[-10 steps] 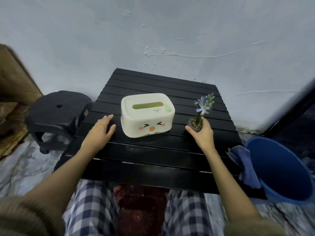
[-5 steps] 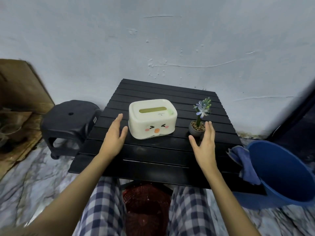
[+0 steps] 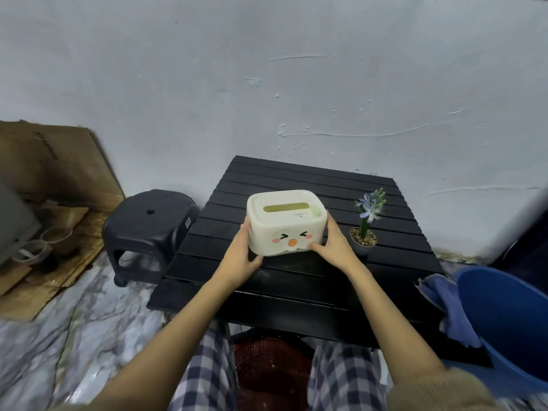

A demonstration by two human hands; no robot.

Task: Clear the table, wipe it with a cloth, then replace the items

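Both hands' fingers [image 3: 332,229] clamp the cream plastic tissue box [image 3: 286,222]; swinging toward 3 o'clock risks toppling the small potted blue flower [image 3: 364,232].

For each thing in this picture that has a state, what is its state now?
tissue box: gripped on both sides, lid closed
left hand: on the box's left side
right hand: on the box's right side
flower pot: upright on the table
blue cloth: draped over the bucket rim
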